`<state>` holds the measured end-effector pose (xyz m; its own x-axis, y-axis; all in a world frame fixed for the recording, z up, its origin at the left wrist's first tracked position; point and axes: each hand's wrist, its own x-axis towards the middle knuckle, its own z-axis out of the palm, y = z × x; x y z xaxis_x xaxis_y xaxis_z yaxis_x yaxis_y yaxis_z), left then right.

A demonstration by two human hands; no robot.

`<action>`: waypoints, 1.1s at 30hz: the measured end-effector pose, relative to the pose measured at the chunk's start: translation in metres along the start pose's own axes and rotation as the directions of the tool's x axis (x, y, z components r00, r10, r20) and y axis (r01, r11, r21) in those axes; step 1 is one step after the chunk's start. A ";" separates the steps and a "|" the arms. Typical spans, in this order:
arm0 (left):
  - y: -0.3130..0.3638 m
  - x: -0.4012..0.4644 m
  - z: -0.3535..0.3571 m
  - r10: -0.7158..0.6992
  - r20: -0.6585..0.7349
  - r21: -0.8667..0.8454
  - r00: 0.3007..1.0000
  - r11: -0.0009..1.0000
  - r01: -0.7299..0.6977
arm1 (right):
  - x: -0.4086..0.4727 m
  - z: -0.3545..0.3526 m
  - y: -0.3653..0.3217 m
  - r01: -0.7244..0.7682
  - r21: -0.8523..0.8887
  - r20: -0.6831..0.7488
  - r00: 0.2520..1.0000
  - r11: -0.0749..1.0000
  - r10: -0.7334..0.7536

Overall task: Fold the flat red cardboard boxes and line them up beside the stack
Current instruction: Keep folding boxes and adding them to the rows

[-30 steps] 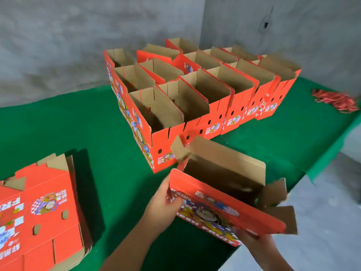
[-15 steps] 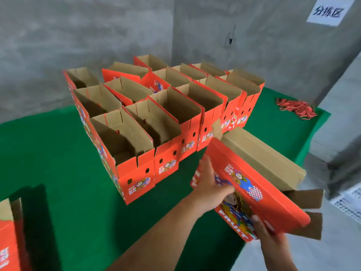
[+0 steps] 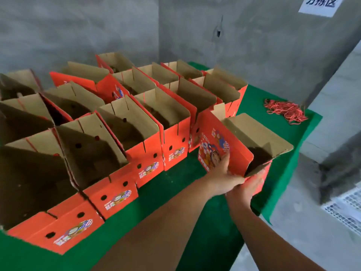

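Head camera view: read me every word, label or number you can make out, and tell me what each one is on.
"分拣区": white paper sign on the grey wall, top cut off by the frame.
"FRES", partly hidden by the left hand: white letters on the held box.
End-panel stickers on the lined-up boxes: too blurred to read.
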<state>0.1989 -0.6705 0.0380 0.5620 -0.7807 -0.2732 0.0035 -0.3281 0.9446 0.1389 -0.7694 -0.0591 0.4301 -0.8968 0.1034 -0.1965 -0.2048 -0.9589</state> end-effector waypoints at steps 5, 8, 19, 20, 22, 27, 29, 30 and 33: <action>-0.010 0.051 -0.013 -0.002 -0.134 -0.052 0.991 0.999 -0.005 | 0.045 0.037 0.025 -0.004 0.053 0.253 0.968 0.999 -0.010; -0.026 0.066 -0.011 0.018 -0.269 -0.094 0.963 0.995 -0.045 | 0.052 0.058 0.035 0.005 0.159 0.215 0.976 0.987 -0.040; -0.052 0.092 -0.034 -0.069 -0.469 -0.099 0.880 0.995 0.025 | 0.039 0.137 0.007 -0.436 0.324 0.265 0.894 0.840 0.361; -0.050 0.101 -0.042 -0.068 -0.474 -0.086 0.878 0.996 0.030 | 0.051 0.141 0.009 -0.398 0.317 0.321 0.899 0.861 0.297; -0.042 0.117 -0.058 -0.053 -0.477 -0.079 0.877 0.997 0.017 | 0.076 0.144 0.008 -0.331 0.281 0.385 0.899 0.901 0.210; -0.036 0.153 -0.088 -0.109 -0.498 -0.136 0.860 0.990 0.047 | 0.115 0.169 0.011 0.037 -0.188 0.632 0.769 0.982 0.092; -0.037 0.161 -0.096 -0.162 -0.515 -0.127 0.842 0.986 0.112 | 0.130 0.169 0.009 0.061 -0.173 0.664 0.745 0.983 0.070; -0.038 0.163 -0.099 -0.167 -0.518 -0.119 0.839 0.985 0.122 | 0.134 0.165 0.011 0.011 -0.150 0.664 0.742 0.989 0.093; -0.043 0.156 -0.101 -0.144 -0.504 -0.092 0.852 0.989 0.113 | 0.129 0.146 0.018 -0.105 -0.134 0.687 0.707 0.985 0.169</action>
<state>0.3702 -0.7243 -0.0265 0.8948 -0.3498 -0.2774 0.1430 -0.3641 0.9203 0.3192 -0.8312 -0.1013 0.8760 -0.3995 -0.2701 -0.3566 -0.1598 -0.9205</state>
